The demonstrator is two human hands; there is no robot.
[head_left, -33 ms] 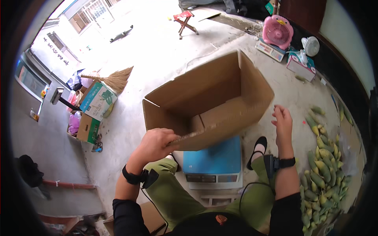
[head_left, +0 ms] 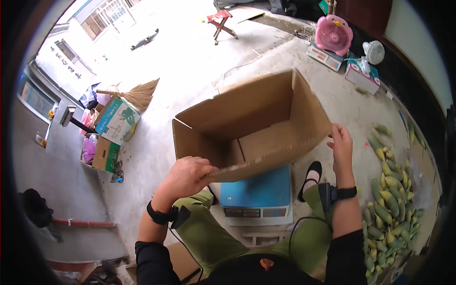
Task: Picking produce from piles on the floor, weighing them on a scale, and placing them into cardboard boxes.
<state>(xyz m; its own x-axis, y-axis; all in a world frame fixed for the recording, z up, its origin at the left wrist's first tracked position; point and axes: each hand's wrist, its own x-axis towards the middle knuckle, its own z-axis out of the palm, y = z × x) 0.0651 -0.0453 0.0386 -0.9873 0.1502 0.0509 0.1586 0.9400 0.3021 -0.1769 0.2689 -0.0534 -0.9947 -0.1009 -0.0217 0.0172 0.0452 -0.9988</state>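
An open brown cardboard box hangs tilted in front of me, its bare inside showing. My left hand grips the near left part of the rim, fingers folded over the edge. At the box's right corner, my right hand pinches the rim between thumb and fingers. Beneath the box, between my feet, stands a weighing scale with a blue platform and a pale front panel. The box hides the scale's far part.
A pile of long green vegetables lies on the right. Cartons and a straw broom stand on the left. Farther off are a red folding stool, a pink fan, another scale and a white fan.
My right hand has closed on the box's right corner, where it was apart from it before. The box's far right corner has dipped slightly. My left hand keeps its hold.
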